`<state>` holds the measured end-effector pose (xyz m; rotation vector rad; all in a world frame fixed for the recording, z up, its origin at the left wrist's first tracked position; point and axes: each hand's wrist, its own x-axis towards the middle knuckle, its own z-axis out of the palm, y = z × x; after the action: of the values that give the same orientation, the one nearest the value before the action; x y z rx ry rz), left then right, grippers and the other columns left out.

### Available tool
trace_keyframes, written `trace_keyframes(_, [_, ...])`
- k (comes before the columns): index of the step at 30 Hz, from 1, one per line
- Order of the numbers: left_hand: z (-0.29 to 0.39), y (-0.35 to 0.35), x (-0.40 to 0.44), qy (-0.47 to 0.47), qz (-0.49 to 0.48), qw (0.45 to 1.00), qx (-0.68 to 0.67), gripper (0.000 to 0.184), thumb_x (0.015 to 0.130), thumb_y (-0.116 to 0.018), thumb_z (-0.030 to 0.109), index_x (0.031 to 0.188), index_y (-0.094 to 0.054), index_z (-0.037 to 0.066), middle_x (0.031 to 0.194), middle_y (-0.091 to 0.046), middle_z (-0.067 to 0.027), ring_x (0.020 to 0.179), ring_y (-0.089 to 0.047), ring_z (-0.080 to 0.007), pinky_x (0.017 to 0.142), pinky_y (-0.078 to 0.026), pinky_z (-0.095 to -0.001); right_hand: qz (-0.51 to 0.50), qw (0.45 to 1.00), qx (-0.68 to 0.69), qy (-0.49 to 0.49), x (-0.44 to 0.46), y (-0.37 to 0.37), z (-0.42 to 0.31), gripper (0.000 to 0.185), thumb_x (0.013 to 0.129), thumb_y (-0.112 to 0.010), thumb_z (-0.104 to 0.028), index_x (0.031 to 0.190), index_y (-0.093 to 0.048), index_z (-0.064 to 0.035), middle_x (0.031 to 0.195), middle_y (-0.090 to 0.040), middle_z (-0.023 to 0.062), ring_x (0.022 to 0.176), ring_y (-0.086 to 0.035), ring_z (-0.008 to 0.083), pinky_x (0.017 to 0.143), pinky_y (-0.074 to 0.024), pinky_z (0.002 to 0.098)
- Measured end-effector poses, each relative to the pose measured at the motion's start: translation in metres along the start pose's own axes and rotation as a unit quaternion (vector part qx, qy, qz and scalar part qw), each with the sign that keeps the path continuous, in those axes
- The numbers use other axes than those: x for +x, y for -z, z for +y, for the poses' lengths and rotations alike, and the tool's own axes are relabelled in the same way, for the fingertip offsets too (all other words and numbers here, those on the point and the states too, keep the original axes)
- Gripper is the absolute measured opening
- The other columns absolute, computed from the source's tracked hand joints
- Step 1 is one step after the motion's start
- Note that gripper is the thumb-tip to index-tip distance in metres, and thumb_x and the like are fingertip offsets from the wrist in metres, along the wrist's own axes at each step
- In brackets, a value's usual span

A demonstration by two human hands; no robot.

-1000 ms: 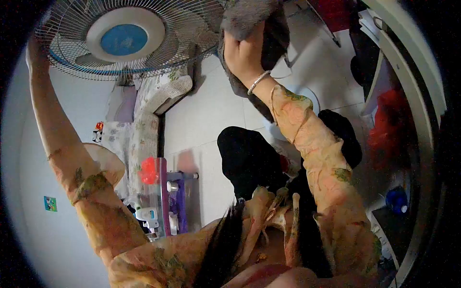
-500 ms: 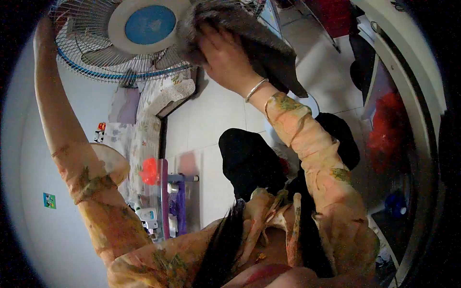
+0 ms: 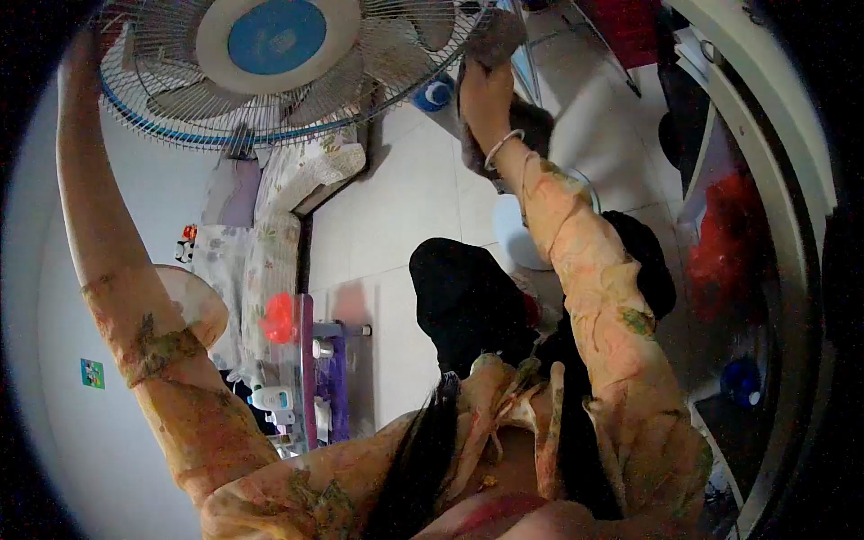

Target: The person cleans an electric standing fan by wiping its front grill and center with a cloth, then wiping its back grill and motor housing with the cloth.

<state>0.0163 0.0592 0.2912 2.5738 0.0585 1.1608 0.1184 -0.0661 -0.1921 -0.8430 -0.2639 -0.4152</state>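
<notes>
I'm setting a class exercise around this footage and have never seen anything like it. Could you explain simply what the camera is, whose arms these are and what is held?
There is no machine here: these are a person's own bare hands. The view comes from a camera worn on that person's head, looking forward and down, so the arms reach away from us.

At the top is a fan. The right hand grips a grey cloth by the fan's rim; whether the cloth presses on it is hard to tell. The left hand is at the fan's other side, too dim to show its grip. Below lies a tiled floor.
</notes>
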Motion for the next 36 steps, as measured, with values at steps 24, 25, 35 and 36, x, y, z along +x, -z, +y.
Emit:
trace_keyframes(24, [0.025, -0.013, -0.039, -0.008, 0.024, 0.999, -0.044, 0.034, 0.094, -0.044, 0.032, 0.112, -0.057, 0.006, 0.105, -0.059, -0.0056, 0.089, -0.058, -0.0192, 0.078, -0.046, -0.0330, 0.075, 0.986, 0.138, -0.051, -0.037, -0.038, -0.061, 0.040, 0.095, -0.047, -0.019, 0.125, -0.039, 0.0054, 0.127, -0.045, 0.0185, 0.113, -0.043, 0.0275, 0.102, -0.0284, 0.0352])
trace_keyframes(25, [0.026, -0.013, -0.041, -0.008, 0.025, 0.999, -0.046, 0.034, 0.095, -0.044, 0.033, 0.111, -0.058, 0.006, 0.104, -0.059, -0.0057, 0.088, -0.058, -0.0192, 0.078, -0.046, -0.0330, 0.055, 0.993, 0.104, -0.007, -0.040, -0.038, -0.062, 0.039, 0.095, -0.047, -0.019, 0.126, -0.039, 0.0051, 0.127, -0.045, 0.0179, 0.113, -0.043, 0.0273, 0.102, -0.0282, 0.0350])
trace_keyframes(35, [0.038, -0.027, -0.054, -0.013, 0.027, 0.997, -0.069, 0.038, 0.096, -0.042, 0.038, 0.106, -0.059, 0.005, 0.095, -0.061, -0.0070, 0.080, -0.059, -0.0198, 0.071, -0.048, -0.0330, -0.043, 0.992, 0.107, 0.043, -0.051, -0.042, -0.098, 0.039, 0.096, -0.047, -0.016, 0.127, -0.036, 0.0036, 0.125, -0.046, 0.0176, 0.111, -0.045, 0.0285, 0.100, -0.0301, 0.0341])
trace_keyframes(36, [0.042, -0.028, -0.059, -0.017, 0.029, 0.997, -0.072, 0.039, 0.096, -0.041, 0.038, 0.105, -0.060, 0.005, 0.095, -0.062, -0.0071, 0.079, -0.059, -0.0199, 0.070, -0.048, -0.0330, -0.049, 0.993, 0.089, 0.054, -0.052, -0.042, -0.096, 0.039, 0.095, -0.047, -0.016, 0.127, -0.037, 0.0037, 0.124, -0.047, 0.0180, 0.110, -0.045, 0.0286, 0.099, -0.0311, 0.0342])
